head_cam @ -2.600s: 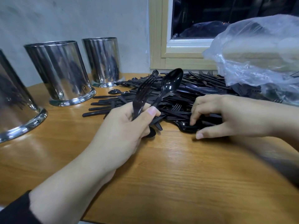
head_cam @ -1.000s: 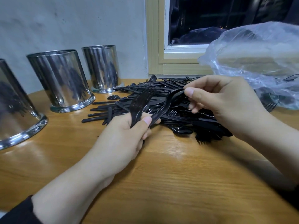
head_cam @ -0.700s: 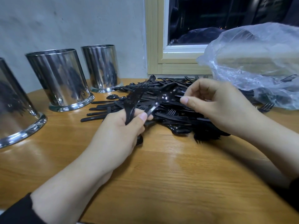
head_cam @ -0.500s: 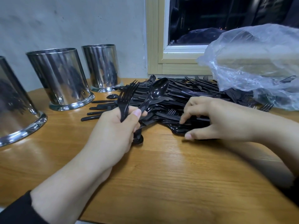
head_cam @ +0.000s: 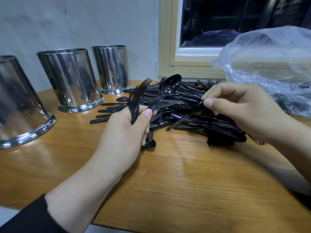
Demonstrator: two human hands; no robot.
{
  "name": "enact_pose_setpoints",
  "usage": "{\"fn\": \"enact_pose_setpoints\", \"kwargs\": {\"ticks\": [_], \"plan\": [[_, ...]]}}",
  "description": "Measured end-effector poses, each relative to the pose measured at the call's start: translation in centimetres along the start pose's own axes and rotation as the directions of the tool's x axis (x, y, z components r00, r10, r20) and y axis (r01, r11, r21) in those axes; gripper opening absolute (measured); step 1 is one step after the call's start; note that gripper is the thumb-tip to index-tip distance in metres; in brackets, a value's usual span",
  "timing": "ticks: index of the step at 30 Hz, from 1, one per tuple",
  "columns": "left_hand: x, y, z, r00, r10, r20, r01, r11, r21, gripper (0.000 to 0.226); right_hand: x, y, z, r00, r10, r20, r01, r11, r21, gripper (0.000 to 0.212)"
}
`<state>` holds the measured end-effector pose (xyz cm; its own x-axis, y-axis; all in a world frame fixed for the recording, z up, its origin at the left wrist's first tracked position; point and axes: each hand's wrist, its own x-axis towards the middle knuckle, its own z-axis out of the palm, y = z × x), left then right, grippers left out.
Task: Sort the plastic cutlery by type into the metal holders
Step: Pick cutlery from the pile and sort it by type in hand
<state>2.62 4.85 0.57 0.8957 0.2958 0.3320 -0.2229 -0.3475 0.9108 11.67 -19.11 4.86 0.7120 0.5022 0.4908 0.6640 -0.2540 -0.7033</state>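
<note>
We see bare wooden tabletop [head_cam: 193, 182] between the cutlery pile [head_cam: 193, 105] and the near edge. Our left hand [head_cam: 124, 132] grips black forks [head_cam: 136, 98] and a spoon [head_cam: 165, 91], heads up; our right hand [head_cam: 242, 108] pinches another spoon [head_cam: 197, 109] by its bowl just above the pile. Three metal holders [head_cam: 72, 79] stand along the left — near the grey wall. A clear plastic bag [head_cam: 269, 64] lies at the right, below a window [head_cam: 235, 19].

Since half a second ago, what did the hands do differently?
The right hand lifted off the cutlery pile and now pinches the bowl of a black spoon, its handle hanging down-left. The left hand kept holding its forks and spoon upright. The three metal holders stayed put.
</note>
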Motion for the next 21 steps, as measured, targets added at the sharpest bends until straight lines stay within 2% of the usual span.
{"fn": "enact_pose_setpoints", "kwargs": {"ticks": [2,4,5,11,14,21], "plan": [[-0.1,0.2,0.0,1.0,0.028,-0.005,-0.028,0.999,0.028,0.029,0.1,-0.3,0.3,0.995,0.074,-0.071,-0.057,0.975,0.213,0.023],[-0.2,0.5,0.2,0.998,0.06,-0.017,-0.059,0.995,0.077,0.025,0.3,-0.5,0.9,0.988,0.127,-0.087,-0.074,0.885,0.459,0.016],[-0.3,0.6,0.3,0.997,0.072,-0.021,-0.069,0.992,0.106,0.024,0.4,-0.6,1.1,0.984,0.152,-0.098,-0.079,0.848,0.524,0.014],[-1.0,1.3,0.8,0.995,0.023,0.094,-0.043,0.976,0.216,0.027,0.5,-0.9,1.9,0.931,0.333,-0.152,-0.167,0.757,0.631,0.009],[-1.2,1.6,1.2,0.995,-0.003,0.102,-0.01,0.992,0.129,0.026,0.4,-0.9,2.3,0.911,0.383,-0.155,-0.2,0.736,0.647,0.002],[-0.8,1.3,1.5,0.984,-0.044,0.171,0.046,0.999,-0.008,0.03,0.3,-1.5,2.6,0.89,0.432,-0.142,-0.202,0.656,0.727,0.011]]}}
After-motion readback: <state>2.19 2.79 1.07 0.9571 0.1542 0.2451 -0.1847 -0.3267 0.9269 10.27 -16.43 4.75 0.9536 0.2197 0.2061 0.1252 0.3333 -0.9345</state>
